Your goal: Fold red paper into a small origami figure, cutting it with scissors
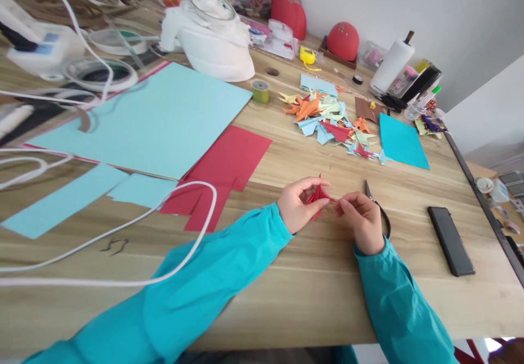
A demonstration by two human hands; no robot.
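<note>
My left hand and my right hand meet over the wooden table, both in teal sleeves. Between them is a small folded red paper piece. The left hand's fingers curl round it from the left. The right hand pinches its right tip with thumb and forefinger. Black scissors lie on the table just behind the right hand.
A pile of folded paper figures lies further back. A teal sheet, a red sheet and a large light-blue sheet lie flat. A black phone rests at right. White cable loops at left.
</note>
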